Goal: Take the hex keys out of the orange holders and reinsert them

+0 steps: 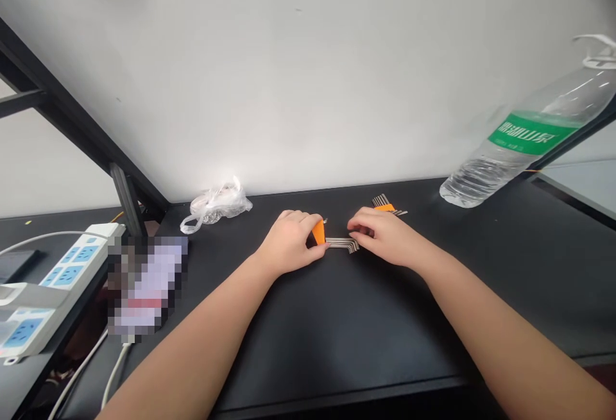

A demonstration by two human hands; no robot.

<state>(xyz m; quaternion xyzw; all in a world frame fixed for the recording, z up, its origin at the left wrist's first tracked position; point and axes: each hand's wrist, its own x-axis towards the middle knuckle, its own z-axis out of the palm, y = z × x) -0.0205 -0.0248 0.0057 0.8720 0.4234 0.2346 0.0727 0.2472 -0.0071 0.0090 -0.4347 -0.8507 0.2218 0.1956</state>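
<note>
My left hand (291, 240) is closed around an orange holder (318, 232), pinching it between thumb and fingers. Out of its right side run several metal hex keys (339, 242), side by side, with their short bent ends toward me. At those bends is my right hand (385, 234), its fingers half curled and a gap showing between thumb and forefinger. The thumb tip is close to the keys; whether it touches them I cannot tell. Just behind the right hand lies a second hex key set (384, 204) in an orange holder, partly hidden by that hand.
A crumpled clear plastic bag (216, 202) lies at the back left of the black table (337, 330). A large water bottle (524, 131) with a green label stands at the right. On the left are a blurred-out flat object (149, 285), a white power strip (62, 285) and cables.
</note>
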